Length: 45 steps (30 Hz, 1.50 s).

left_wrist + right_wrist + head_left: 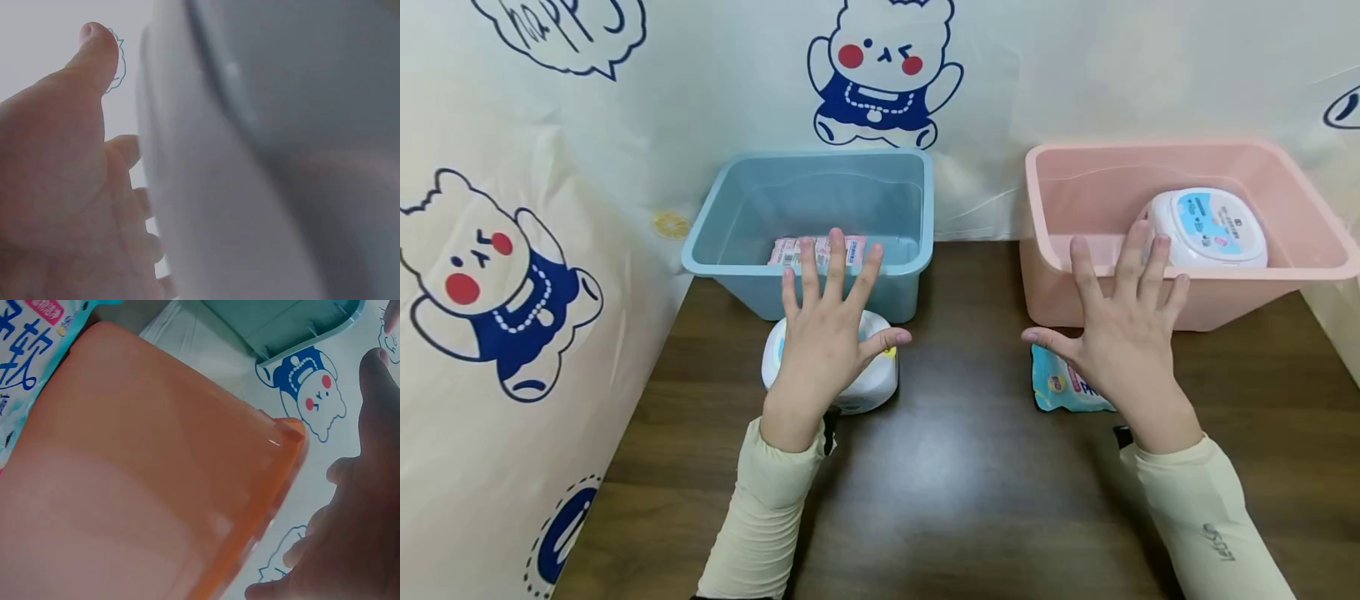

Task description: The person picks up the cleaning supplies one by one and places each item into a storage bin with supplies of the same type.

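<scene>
My left hand, fingers spread and straight, hovers palm down over a white lidded tub, covering much of it. That tub stands on the table before a blue bin. In the left wrist view the tub is large and blurred beside the palm. On the other side my right hand is spread likewise, its fingers overlapping the front of a pink bin. Partly below it lies a teal packet, also close in the right wrist view. Neither hand holds anything.
Inside the blue bin lies a pink-and-white packet. A white tub with a blue label sits in the pink bin. Both bins stand at the back of the dark wooden table, against a cartoon-printed cloth.
</scene>
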Each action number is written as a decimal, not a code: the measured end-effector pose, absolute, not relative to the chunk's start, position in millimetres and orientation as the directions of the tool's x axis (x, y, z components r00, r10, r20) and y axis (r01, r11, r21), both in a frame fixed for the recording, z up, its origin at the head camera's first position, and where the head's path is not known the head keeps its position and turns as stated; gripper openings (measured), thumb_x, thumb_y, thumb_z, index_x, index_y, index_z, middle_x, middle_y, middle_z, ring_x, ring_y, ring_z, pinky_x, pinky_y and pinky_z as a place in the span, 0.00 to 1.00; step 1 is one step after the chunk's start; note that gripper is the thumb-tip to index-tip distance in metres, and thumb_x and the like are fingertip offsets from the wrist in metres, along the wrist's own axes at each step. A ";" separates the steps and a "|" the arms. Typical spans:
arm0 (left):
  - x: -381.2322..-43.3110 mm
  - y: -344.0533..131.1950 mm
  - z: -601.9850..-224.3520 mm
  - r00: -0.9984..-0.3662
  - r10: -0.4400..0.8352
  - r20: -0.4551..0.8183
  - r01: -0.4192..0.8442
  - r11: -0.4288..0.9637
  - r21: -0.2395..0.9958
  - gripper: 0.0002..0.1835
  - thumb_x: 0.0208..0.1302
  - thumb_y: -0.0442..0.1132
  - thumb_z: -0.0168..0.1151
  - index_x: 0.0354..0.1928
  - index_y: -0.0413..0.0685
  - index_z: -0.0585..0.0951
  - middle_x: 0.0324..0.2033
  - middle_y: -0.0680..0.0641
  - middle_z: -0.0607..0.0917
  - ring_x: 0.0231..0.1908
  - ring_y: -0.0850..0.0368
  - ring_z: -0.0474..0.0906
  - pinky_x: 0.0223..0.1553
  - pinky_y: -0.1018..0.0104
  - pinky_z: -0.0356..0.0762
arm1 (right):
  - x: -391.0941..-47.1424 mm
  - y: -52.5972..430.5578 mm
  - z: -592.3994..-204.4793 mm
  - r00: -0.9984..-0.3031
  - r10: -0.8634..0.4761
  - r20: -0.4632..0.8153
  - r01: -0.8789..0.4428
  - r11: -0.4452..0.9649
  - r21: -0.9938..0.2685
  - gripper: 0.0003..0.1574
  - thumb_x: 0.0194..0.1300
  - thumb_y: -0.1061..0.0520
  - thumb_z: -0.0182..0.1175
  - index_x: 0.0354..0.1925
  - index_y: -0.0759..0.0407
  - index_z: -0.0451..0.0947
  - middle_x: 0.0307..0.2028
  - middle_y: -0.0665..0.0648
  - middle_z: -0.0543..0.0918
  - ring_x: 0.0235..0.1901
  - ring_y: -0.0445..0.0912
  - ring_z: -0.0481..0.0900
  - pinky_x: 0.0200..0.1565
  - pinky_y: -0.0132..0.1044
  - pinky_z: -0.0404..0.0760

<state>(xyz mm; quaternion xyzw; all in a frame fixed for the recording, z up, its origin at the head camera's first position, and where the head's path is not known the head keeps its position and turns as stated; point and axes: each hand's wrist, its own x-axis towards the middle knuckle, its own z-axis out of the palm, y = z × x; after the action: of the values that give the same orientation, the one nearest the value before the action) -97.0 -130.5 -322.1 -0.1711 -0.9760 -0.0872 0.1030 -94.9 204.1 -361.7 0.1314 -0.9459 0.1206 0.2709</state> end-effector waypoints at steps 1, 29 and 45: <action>-99.3 -131.2 -322.8 -0.918 0.323 0.230 0.359 0.922 0.141 0.58 0.58 0.73 0.61 0.82 0.64 0.44 0.79 0.46 0.29 0.75 0.41 0.18 0.70 0.33 0.30 | -95.6 204.8 -362.2 -0.825 -0.180 0.536 -0.312 0.936 -0.165 0.71 0.50 0.05 0.32 0.81 0.36 0.33 0.78 0.67 0.28 0.76 0.67 0.27 0.64 0.77 0.36; -142.3 -214.7 -341.7 -0.937 0.305 0.172 0.344 0.895 0.283 0.55 0.64 0.65 0.64 0.82 0.63 0.41 0.79 0.45 0.29 0.75 0.40 0.18 0.67 0.27 0.31 | -87.2 259.1 -381.3 -0.854 -0.338 0.396 -0.501 0.741 -0.447 0.60 0.61 0.33 0.68 0.81 0.46 0.50 0.78 0.61 0.51 0.76 0.62 0.47 0.68 0.69 0.50; -182.5 -278.7 -347.3 -0.946 0.277 0.166 0.317 0.899 0.303 0.52 0.68 0.70 0.53 0.82 0.63 0.38 0.78 0.40 0.29 0.74 0.38 0.15 0.66 0.28 0.24 | -86.2 340.4 -423.4 -0.942 -0.274 0.195 -0.337 0.777 -0.531 0.48 0.59 0.52 0.75 0.74 0.44 0.67 0.66 0.65 0.73 0.66 0.25 0.55 0.66 0.28 0.53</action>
<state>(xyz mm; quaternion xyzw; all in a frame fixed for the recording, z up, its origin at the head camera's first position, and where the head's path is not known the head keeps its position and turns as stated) -182.5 -278.7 -347.3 -0.1527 -0.9726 -0.1651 0.0597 -86.2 340.4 -423.4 0.1623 -0.9412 0.2915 0.0533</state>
